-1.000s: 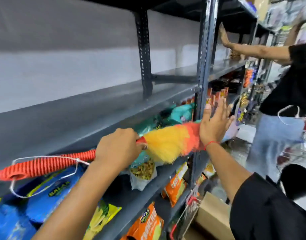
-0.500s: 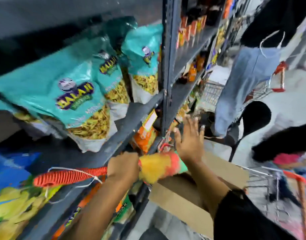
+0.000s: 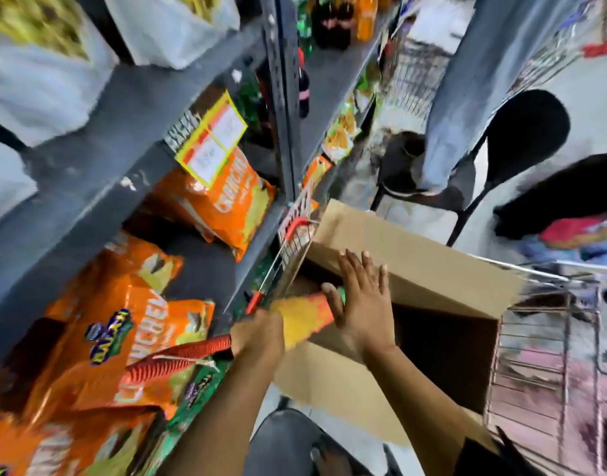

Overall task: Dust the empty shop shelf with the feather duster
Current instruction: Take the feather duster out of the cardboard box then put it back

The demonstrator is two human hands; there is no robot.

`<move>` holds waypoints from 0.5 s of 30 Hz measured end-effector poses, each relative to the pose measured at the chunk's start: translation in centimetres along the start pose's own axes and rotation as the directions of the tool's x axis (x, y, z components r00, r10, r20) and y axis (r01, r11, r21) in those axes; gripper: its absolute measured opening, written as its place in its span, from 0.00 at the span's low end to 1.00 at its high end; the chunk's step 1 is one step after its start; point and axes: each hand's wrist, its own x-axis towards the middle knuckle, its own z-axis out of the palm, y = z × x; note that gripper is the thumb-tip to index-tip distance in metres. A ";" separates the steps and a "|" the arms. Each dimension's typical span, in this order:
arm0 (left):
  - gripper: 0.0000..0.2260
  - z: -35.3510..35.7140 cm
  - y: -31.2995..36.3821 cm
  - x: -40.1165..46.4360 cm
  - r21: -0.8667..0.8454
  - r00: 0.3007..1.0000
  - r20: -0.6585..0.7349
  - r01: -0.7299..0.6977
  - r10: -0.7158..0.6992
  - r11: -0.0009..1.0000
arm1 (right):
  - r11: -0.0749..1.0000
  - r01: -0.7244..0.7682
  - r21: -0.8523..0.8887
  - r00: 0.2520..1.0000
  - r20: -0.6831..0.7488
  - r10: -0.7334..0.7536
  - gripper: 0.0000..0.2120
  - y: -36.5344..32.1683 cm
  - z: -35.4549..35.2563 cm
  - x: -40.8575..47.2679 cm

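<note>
My left hand (image 3: 259,333) grips the feather duster (image 3: 304,316) where its ribbed red handle (image 3: 178,359) meets the yellow and orange head. My right hand (image 3: 360,304) lies flat against the tip of the head, fingers spread, holding nothing. Both hands are low, over an open cardboard box (image 3: 415,266) beside the grey metal shelf unit (image 3: 99,159). The empty shelf is out of view above.
Orange snack bags (image 3: 223,197) and green packs fill the lower shelves. A wire basket with a red handle (image 3: 295,235) leans between the shelf and the box. Another person's jeans (image 3: 467,91), a black chair (image 3: 522,132) and a wire trolley (image 3: 542,359) crowd the aisle on the right.
The view has swung down from the empty shelf to the lower shelves and floor. Both hands and the duster dropped with it, ending over the cardboard box.
</note>
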 end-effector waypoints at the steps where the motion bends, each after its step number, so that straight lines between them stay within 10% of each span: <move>1: 0.15 -1.1 0.8 -0.8 0.101 0.997 0.014 -0.076 0.075 0.992 | 1.000 -0.012 -0.008 1.000 0.018 0.012 0.29 0.6 0.9 -0.1; 3: 0.15 -1.3 1.6 -0.3 -0.054 1.000 0.021 0.004 -0.003 0.999 | 1.000 0.001 -0.016 0.999 0.040 -0.001 0.27 1.4 2.5 -0.2; 15: 0.15 -1.4 1.5 1.1 0.278 0.991 0.010 -0.132 0.135 0.951 | 0.996 0.052 -0.079 0.986 0.161 -0.039 0.27 1.2 5.6 -0.2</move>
